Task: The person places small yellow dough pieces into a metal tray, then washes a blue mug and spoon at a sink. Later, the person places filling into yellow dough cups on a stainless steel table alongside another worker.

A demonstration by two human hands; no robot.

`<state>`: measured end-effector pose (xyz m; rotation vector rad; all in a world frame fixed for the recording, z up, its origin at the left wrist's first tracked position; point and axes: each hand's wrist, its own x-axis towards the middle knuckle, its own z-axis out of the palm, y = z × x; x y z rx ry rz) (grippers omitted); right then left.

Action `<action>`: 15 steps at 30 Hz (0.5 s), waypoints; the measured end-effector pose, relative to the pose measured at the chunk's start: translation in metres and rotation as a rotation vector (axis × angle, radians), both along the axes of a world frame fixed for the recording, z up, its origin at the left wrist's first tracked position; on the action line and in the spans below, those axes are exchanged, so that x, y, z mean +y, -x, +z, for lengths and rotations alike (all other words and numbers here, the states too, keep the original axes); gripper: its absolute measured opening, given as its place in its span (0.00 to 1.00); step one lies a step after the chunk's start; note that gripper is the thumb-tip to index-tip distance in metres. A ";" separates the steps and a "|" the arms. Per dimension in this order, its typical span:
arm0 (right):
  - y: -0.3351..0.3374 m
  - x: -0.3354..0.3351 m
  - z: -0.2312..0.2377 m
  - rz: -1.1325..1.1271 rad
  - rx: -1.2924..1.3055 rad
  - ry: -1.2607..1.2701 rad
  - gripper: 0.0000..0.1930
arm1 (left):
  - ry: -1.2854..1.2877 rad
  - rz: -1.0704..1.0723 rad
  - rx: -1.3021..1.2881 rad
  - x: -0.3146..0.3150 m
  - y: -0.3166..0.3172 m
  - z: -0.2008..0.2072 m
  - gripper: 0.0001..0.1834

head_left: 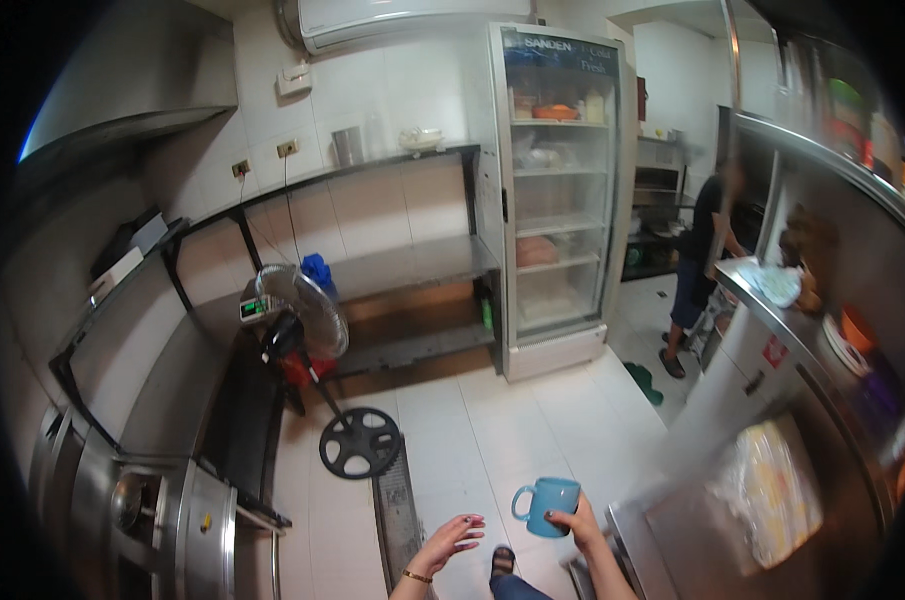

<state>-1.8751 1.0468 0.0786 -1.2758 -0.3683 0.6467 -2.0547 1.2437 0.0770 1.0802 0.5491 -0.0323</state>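
Note:
A blue mug (549, 500) hangs upright over the white tiled floor, its handle turned to the left. My right hand (576, 522) is wrapped round its right side, thumb across the front. What is inside the mug cannot be made out. Just left of the mug, apart from its handle, my left hand (454, 543) holds nothing, its fingers stretched out and spread. A bracelet (418, 576) circles the left wrist.
A pedestal fan (360, 442) stands ahead on the left, near a floor drain grate (397, 500). Behind is a glass-door fridge (557, 200). To the right, a steel counter (672, 530) bears a plastic-wrapped package (767, 490). Another person (707, 230) stands beyond the doorway.

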 end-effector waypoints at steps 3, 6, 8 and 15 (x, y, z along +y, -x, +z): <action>-0.056 0.076 0.012 0.047 -0.180 0.073 0.38 | -0.010 -0.083 0.004 0.057 -0.077 0.021 0.20; -0.120 0.151 0.038 0.111 -0.462 0.181 0.43 | 0.002 -0.032 -0.043 0.117 -0.139 0.036 0.20; -0.166 0.199 0.061 0.136 -0.618 0.250 0.45 | 0.018 0.025 -0.103 0.163 -0.165 0.037 0.19; -0.345 0.377 0.129 -0.045 -0.832 0.065 0.44 | 0.061 0.388 0.059 0.341 -0.205 -0.042 0.19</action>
